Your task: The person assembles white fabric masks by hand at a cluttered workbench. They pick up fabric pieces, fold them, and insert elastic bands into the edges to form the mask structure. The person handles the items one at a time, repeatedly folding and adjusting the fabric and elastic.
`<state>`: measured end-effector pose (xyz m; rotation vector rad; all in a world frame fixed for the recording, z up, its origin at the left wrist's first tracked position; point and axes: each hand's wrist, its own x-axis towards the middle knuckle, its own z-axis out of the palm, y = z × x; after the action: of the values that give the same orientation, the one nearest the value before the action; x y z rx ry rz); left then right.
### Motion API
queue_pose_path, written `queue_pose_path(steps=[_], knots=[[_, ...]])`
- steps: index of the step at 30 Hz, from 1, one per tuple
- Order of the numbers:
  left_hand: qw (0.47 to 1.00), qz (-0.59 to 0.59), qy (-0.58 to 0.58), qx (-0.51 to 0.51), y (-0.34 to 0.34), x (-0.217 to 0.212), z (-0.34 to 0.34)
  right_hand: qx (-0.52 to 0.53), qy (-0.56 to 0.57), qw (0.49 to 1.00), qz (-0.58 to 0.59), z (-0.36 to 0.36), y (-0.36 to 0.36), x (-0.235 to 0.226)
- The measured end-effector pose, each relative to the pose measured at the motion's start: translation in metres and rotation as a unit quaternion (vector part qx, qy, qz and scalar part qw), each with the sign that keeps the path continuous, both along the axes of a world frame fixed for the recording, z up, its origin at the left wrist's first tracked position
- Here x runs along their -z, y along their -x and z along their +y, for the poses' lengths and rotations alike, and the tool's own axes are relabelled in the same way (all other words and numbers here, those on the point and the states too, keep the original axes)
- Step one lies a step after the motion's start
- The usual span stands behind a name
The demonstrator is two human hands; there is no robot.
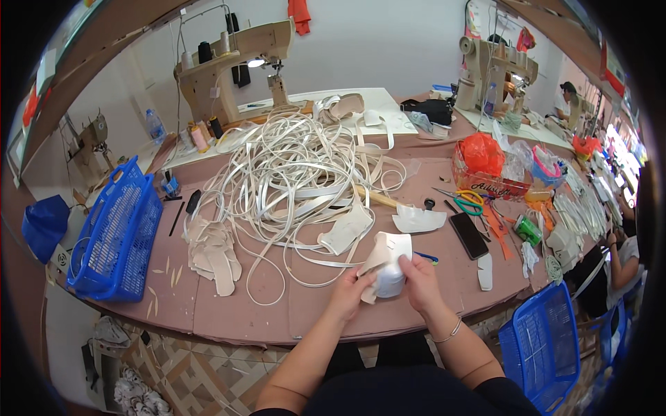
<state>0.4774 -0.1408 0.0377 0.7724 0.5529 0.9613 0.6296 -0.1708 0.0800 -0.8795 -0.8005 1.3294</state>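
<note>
- Evidently, in the head view, both hands are busy with one cream piece [393, 244], a curved part with a shiny, paler lower area, held just above the table's near edge.
- Left hand [352, 294] is clamped on the piece's left side, fingers and thumb together on it; right hand [420, 281] pinches the right side, thumb on the facing surface.
- The step in hand looks like handling or checking this single part; how its layers are joined, I cannot tell.
- As a judgement, the next move calls for an even hold from both sides, since the part seems thin enough to bend.
- On the pinkish-brown table cover [260, 320], beyond the hands, sprawls a large tangle of white straps [284, 166]; left of them lies a pile of beige cut parts [210, 253].
- To the right are a phone [469, 236], scissors [470, 198], a green can [527, 231] and a red plastic bag [481, 154].
- A blue basket [135, 243] stands at the left; another, the lower-right basket [544, 347], sits beside the table.
- Behind rises a sewing machine [232, 66] with its lamp lit, against a pale wall [388, 41]; a co-worker [628, 267] is partly visible at far right.
</note>
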Motion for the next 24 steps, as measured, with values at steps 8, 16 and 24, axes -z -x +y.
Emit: queue_pose_path(steps=[8,16,24], knots=[[0.985,0.14,-0.077,0.072,0.006,-0.024,-0.009,0.091,-0.03,0.988,-0.124,0.019,-0.009,0.023],[0.561,0.513,-0.64,-0.112,-0.011,-0.04,0.003,0.033,-0.431,0.482,-0.762,0.004,-0.049,-0.009],[0.588,0.512,-0.62,-0.084,0.003,0.008,-0.022,-0.077,-0.324,0.512,-0.792,-0.027,-0.047,0.005]])
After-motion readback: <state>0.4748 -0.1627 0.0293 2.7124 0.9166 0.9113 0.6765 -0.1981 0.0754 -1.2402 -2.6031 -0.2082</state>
